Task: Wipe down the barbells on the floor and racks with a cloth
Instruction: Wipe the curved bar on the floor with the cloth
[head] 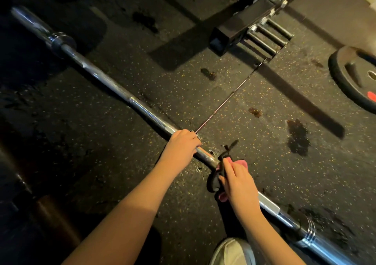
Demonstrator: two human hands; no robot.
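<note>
A long chrome barbell (114, 84) lies on the dark speckled rubber floor, running from the upper left to the lower right. My left hand (181, 145) grips the shaft near its middle, fingers curled over it. Just to the right, my right hand (237, 180) holds a pink cloth with a dark edge (222, 196) wrapped against the bar. Part of the cloth is hidden under my fingers.
A black rack foot (240, 30) with several steel pegs (270, 37) stands at the top centre. A black weight plate (354, 77) with a red mark lies at the right edge. Dark wet stains (298, 140) spot the floor. A light shoe (234, 251) shows at the bottom.
</note>
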